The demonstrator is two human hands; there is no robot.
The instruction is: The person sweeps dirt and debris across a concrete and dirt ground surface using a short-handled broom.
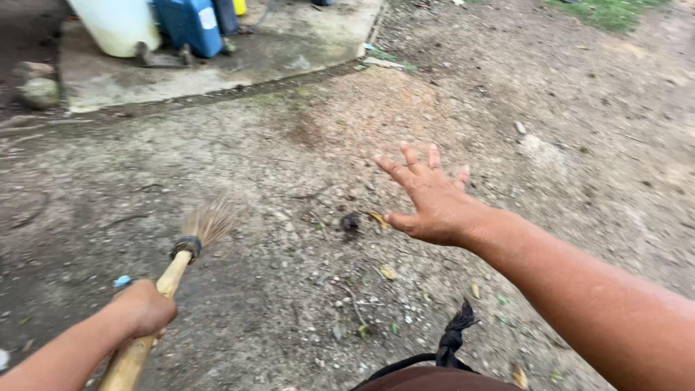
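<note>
— Head view, what does the left hand have?

— Its fingers are wrapped round the pale wooden handle of a broom. The handle runs up from the lower left edge; a dark band binds it to a small fan of thin, straw-coloured bristles, which look blurred and sit above the bare dirt ground.

— And the right hand?

— Held out over the ground, holding nothing, fingers spread wide and palm turned down. The forearm comes in from the lower right corner.

— What lies near it?

— Just left of the thumb there is a small dark lump on the dirt and a yellowish dry leaf beside it. More bits of leaf and small stones are scattered lower down, between the two arms.

— Anything at the bottom edge?

— A dark knotted cord over a strip of brownish cloth, close to the person's body.

— And farther off?

— A concrete slab at the top left, set off from the dirt by a raised edge. On it stand a white container and a blue jerrycan, side by side. Two rounded stones lie left of the slab. A patch of grass shows in the top right corner.
</note>
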